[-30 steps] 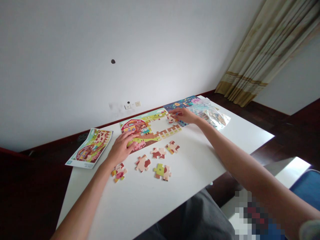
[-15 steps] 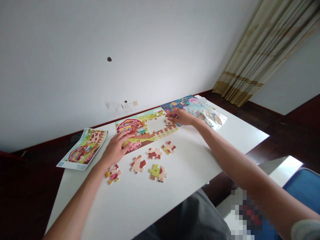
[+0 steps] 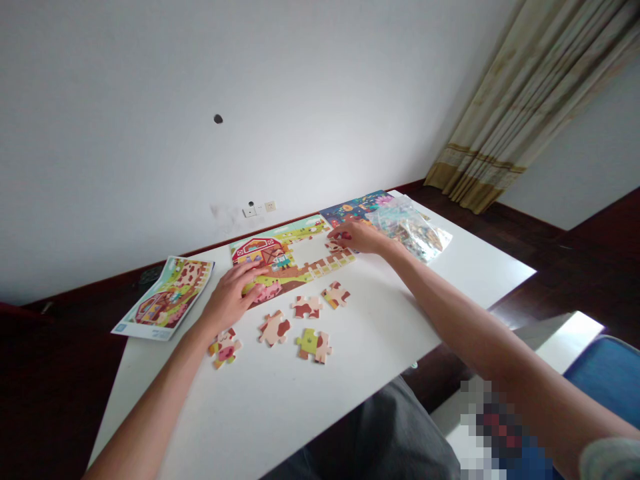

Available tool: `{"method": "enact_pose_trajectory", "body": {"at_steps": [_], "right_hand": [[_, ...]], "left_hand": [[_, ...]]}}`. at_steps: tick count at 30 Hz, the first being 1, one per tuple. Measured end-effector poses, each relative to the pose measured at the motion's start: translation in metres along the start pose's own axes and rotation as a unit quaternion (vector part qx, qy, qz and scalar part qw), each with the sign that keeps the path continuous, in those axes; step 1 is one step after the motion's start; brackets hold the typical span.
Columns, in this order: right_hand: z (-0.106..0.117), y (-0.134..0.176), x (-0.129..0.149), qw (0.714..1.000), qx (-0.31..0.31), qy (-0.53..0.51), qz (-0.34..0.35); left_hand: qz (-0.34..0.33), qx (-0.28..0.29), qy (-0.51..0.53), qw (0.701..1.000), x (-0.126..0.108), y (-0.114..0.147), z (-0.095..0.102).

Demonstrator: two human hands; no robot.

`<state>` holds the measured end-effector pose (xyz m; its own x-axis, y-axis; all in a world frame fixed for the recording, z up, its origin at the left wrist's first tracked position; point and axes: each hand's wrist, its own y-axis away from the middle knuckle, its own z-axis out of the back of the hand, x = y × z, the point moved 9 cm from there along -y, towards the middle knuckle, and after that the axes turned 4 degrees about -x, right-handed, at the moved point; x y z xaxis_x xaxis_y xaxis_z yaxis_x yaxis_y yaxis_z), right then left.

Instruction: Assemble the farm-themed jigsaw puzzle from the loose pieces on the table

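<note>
A farm jigsaw puzzle point(image 3: 300, 273), partly assembled, lies near the table's back edge with a white gap in its middle. My left hand point(image 3: 235, 290) rests on its left side, fingers spread, covering part of the barn. At the right edge of the gap, my right hand point(image 3: 356, 237) has its bent fingers on a brown-and-cream puzzle piece point(image 3: 332, 247), partly hidden beneath them. Several loose pieces lie in front: a cow-face piece point(image 3: 226, 348), a spotted piece point(image 3: 275, 329), a green-and-cream piece point(image 3: 314, 345), a brown-patched piece point(image 3: 307, 307) and another with a yellow corner point(image 3: 337, 295).
A picture sheet point(image 3: 173, 293) of the farm scene overhangs the white table's point(image 3: 225, 413) left edge. Behind my right hand are a dark blue picture point(image 3: 350, 208) and a clear plastic bag point(image 3: 415, 230). A wall stands behind the table; a blue seat point(image 3: 605, 380) is at right.
My right hand has shifted slightly left and lower over the piece at the gap's right edge. My left hand stays in place on the puzzle.
</note>
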<state>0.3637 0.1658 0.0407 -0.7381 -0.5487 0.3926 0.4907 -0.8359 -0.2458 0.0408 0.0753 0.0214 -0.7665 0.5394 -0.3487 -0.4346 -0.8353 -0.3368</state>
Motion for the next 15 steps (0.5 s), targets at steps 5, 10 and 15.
{"method": "enact_pose_trajectory", "body": {"at_steps": [5, 10, 15], "right_hand": [[0.0016, 0.0004, 0.0013, 1.0, 0.008, -0.008, -0.002], [0.0062, 0.0009, 0.0012, 1.0, 0.006, -0.016, 0.003], [-0.0027, -0.0008, -0.0048, 0.998, 0.029, -0.043, 0.02]], "left_hand": [[-0.005, -0.001, 0.002, 1.0, -0.0014, 0.0003, 0.0003], [0.002, 0.0, 0.003, 1.0, 0.0002, 0.0009, 0.0002], [0.007, 0.002, 0.002, 1.0, 0.0004, 0.0008, 0.0]]}}
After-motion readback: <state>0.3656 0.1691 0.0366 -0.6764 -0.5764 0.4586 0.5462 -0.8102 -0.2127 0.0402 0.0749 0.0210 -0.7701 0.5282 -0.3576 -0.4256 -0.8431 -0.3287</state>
